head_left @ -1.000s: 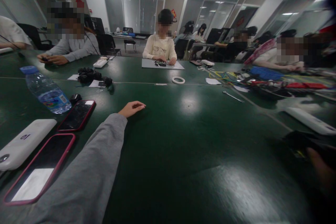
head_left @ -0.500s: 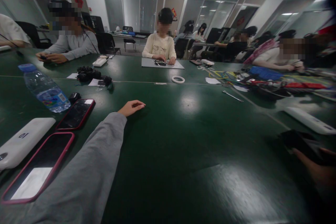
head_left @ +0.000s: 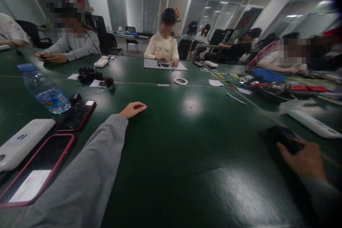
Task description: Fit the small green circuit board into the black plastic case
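Observation:
My left hand (head_left: 133, 109) rests on the green table (head_left: 187, 142) with its fingers loosely stretched forward and nothing in them. A grey sleeve covers that arm. At the right side, my right hand (head_left: 304, 158) is wrapped round a black box-shaped object (head_left: 285, 138), just over the table top. The object's kind is too dark to make out. Left of my left arm lie two phones, a red-edged one (head_left: 76, 115) and a nearer one in a pink case (head_left: 40, 164). Beside them is a white device marked 01 (head_left: 26, 142).
A water bottle (head_left: 49, 94) stands at the left, near a small black object (head_left: 75, 98). Farther out are black gear (head_left: 89, 74), a white ring (head_left: 181, 81), a wrench (head_left: 235, 98), a white bar-shaped device (head_left: 314, 124) and tangled cables (head_left: 240, 78). Several people sit around.
My right hand has come in from the right edge, carrying the black object leftward over the table. My left hand has stayed in place.

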A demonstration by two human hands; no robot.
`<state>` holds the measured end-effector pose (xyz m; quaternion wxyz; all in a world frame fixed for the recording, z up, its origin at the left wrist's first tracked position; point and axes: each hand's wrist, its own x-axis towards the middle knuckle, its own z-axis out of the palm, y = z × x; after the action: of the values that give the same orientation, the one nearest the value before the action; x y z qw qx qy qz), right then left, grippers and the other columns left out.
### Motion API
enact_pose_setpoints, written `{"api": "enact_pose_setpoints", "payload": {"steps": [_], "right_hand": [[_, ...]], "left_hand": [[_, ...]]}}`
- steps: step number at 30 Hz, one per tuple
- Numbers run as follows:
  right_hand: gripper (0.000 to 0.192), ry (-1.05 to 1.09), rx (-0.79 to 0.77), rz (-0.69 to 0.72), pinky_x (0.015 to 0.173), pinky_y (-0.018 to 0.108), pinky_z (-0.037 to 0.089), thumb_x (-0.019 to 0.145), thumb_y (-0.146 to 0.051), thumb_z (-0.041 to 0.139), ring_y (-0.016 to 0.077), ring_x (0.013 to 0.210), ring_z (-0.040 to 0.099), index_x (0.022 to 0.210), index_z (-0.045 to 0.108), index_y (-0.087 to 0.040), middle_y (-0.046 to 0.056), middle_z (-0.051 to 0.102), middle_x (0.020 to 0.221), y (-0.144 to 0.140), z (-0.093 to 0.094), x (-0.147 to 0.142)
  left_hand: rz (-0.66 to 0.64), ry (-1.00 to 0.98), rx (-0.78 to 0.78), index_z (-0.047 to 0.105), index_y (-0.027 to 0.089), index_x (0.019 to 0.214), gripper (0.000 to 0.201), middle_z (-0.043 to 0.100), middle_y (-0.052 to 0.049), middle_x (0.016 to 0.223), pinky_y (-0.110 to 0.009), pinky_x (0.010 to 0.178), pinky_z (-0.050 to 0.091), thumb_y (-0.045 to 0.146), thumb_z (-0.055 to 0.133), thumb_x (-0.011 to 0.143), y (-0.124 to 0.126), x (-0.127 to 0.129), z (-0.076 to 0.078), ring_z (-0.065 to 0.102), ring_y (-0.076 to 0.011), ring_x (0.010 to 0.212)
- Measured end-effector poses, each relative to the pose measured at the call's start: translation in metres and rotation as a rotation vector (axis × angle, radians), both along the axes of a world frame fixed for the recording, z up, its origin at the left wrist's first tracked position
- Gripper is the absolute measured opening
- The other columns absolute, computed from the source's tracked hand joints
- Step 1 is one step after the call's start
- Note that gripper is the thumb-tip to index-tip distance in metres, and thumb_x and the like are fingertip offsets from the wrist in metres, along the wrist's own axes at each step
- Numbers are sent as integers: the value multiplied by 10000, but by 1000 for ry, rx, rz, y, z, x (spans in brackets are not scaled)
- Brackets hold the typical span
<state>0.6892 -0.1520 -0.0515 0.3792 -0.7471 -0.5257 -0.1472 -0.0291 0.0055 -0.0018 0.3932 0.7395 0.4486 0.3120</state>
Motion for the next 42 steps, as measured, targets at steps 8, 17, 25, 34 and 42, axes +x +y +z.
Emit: {"api": "enact_pose_setpoints", "payload": {"steps": [8, 17, 25, 34, 42], "right_hand": [[594, -86, -80, 342, 905, 489, 431, 761, -597, 475, 314, 1006, 508, 1097, 488, -108, 207, 493, 1051, 143, 26, -221], [419, -150, -190, 1057, 854, 409, 485, 869, -335, 531, 233, 1003, 535, 1243, 415, -188, 107, 492, 1138, 123, 47, -512], [444, -154, -228, 1104, 875, 414, 485, 870, -317, 572, 227, 1041, 514, 1267, 407, -206, 93, 480, 1130, 112, 55, -518], [446, -163, -247, 1080, 850, 413, 492, 876, -328, 564, 225, 1030, 516, 1275, 400, -214, 88, 478, 1138, 108, 57, -519], [435, -127, -228, 984, 834, 439, 482, 866, -325, 569, 247, 1009, 513, 1266, 425, -232, 92, 497, 1095, 110, 56, -517]], "left_hand": [[48, -79, -24, 655, 173, 1056, 428, 671, -97, 1091, -385, 933, 439, 499, 579, 789, -4, 0, 4, 604, -197, 996], [313, -350, -31, 594, 206, 1195, 573, 556, -90, 1294, -375, 1061, 327, 616, 449, 823, 8, 1, -8, 468, -226, 1234], [200, -608, -258, 642, 182, 1098, 668, 671, -92, 1073, -375, 918, 444, 713, 374, 796, 10, 2, -8, 624, -215, 970], [223, -527, -177, 640, 170, 1100, 559, 668, -95, 1083, -370, 932, 429, 618, 481, 807, 8, 3, -10, 617, -207, 973], [328, -382, -52, 638, 181, 1113, 551, 647, -75, 1128, -375, 1007, 380, 609, 441, 828, 11, 0, -14, 567, -216, 1087]]}}
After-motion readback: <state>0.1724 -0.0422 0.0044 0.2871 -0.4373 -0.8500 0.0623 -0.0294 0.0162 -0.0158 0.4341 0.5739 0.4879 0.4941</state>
